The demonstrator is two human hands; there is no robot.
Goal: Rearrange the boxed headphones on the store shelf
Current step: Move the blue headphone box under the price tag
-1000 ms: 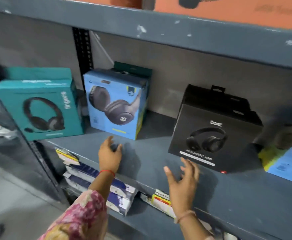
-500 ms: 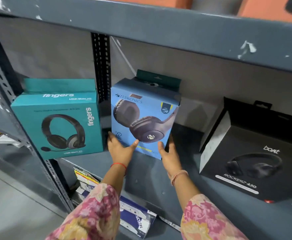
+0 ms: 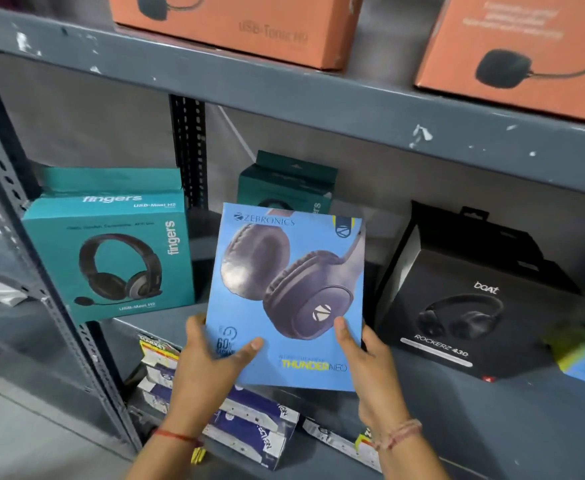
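Nearest the camera, both hands hold the blue Zebronics box by its lower corners. The left hand has its grip closed on the bottom-left corner, thumb lying across the printed front and fingers behind. The right hand grips the bottom-right corner the same way, thumb up along the front face. The box is lifted clear of the middle shelf, its front turned toward the camera and its long axis running up from the hands, leaning slightly to the right. Both hands are equally close to it, so either could steer the next placement.

Below the hands, on the lower shelf, lie small blue-and-white packets and some yellow-labelled ones, well out of the way.

Beyond the held box, the middle shelf offers a gap between two neighbours: the teal Fingers box stands upright to the left, and the black boAt box sits to the right, angled. A second teal box stands behind, at the back of the shelf, partly hidden by the held box. It probably limits how deep the blue one can go. At the far right edge a blurred blue and yellow shape appears, too smeared to identify.

Farthest up, two orange boxes rest on the top shelf.
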